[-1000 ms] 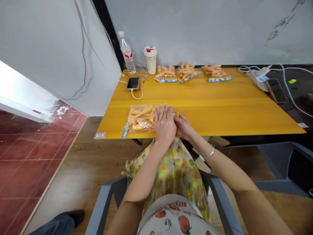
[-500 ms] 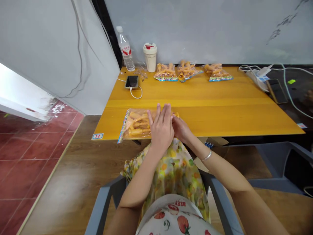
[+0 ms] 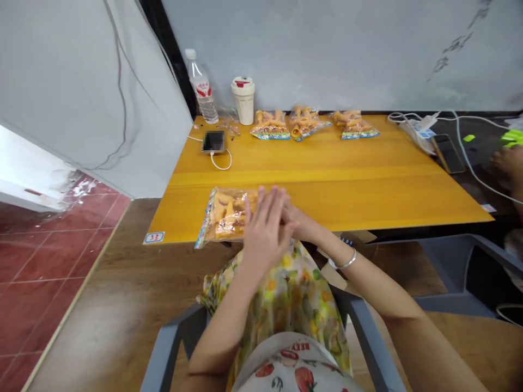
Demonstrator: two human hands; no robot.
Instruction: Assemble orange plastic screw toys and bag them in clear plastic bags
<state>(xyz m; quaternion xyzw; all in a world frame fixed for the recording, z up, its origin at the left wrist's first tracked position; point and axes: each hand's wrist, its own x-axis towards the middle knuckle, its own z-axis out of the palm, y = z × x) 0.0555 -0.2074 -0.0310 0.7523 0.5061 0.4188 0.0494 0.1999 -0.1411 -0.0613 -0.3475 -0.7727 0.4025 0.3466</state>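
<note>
the left hand (image 3: 265, 234) is resting against the right hand (image 3: 298, 222) just beside a clear bag of orange snacks (image 3: 226, 215) on the surface (image 3: 368, 201), left fingers (image 3: 270, 202) spreading slightly, right fingers hidden.

The person's bare left forearm (image 3: 226, 321) is angling up from the lower left, and the open left hand (image 3: 265, 234) is rising nearly upright with its back toward the camera and its slightly spread fingers (image 3: 272, 204) pointing away from the body. The bare right forearm (image 3: 378, 286), wearing a thin silver bangle (image 3: 347, 261) at the wrist, is angling in from the lower right. The right hand (image 3: 298, 220) is pressing against the left hand's palm side, its fingers hidden behind the left hand.
</note>
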